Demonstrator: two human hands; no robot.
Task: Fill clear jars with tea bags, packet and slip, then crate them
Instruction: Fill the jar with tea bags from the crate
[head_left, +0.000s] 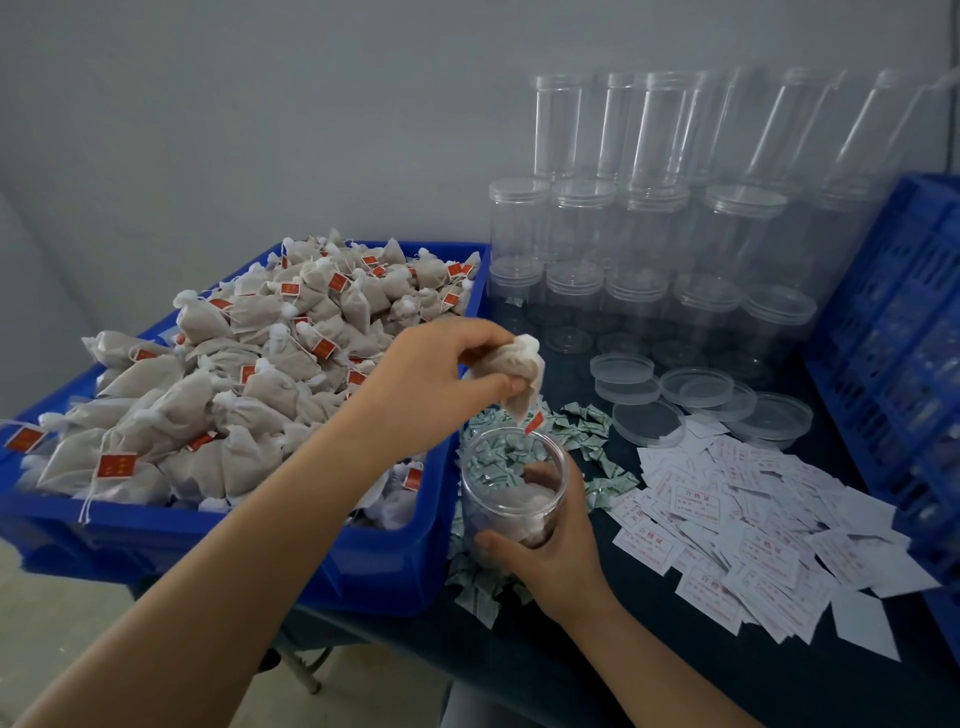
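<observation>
My left hand (431, 379) pinches a beige tea bag (522, 371) with a red tag, hanging just above the mouth of a clear open jar (511, 483). Around that jar's lower part my right hand (553, 551) is wrapped, holding it upright over the table. At least one tea bag lies inside the jar. A heap of tea bags (249, 374) fills the blue bin (384, 566) on the left. Small green-and-white packets (597, 441) are scattered behind and beside the jar. White slips with red print (753, 535) are spread to the right.
Stacks of empty clear jars (639, 234) stand at the back against the wall. Several loose clear lids (696, 395) lie in front of them. A blue slatted crate (904, 332) stands at the right edge. The dark tabletop (649, 654) shows near me.
</observation>
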